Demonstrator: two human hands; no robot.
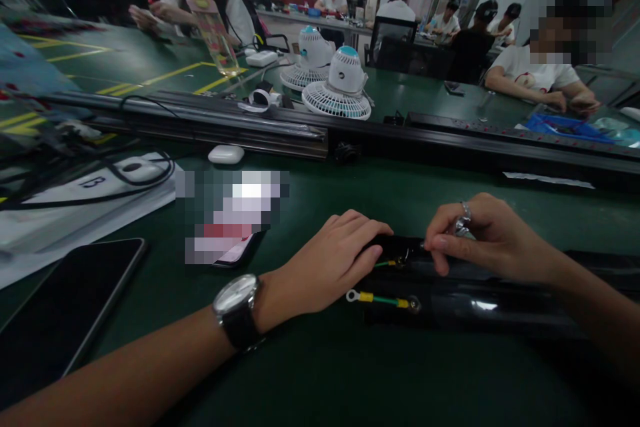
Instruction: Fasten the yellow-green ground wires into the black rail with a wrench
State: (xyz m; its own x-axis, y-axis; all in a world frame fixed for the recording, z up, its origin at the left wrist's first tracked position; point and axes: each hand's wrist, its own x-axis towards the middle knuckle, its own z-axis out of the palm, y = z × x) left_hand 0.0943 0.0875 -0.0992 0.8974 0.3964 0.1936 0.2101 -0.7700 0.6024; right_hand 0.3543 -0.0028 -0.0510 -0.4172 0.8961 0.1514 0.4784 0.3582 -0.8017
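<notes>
Two long, glossy black bars lie side by side on the green table. The nearer black bar (480, 307) carries a short green-and-yellow wire (387, 300) with a ring terminal (353, 295) at its free end. On the farther black bar (407, 244), a similar green wire (385, 264) runs to a screw. My left hand (327, 260) grips this bar's left end, fingers over the far side and thumb in front. Just above the same bar, my right hand (480, 233) is closed in a pinch; a tiny thing at the fingertips is too small to name.
Left of my hands lie a lit phone (240, 220), a dark tablet-like device (70, 307) and a white earbud case (226, 154). A black rail (500, 147) and metal bars (225, 123) cross the table; behind stand two white fans (345, 83). Several people sit beyond.
</notes>
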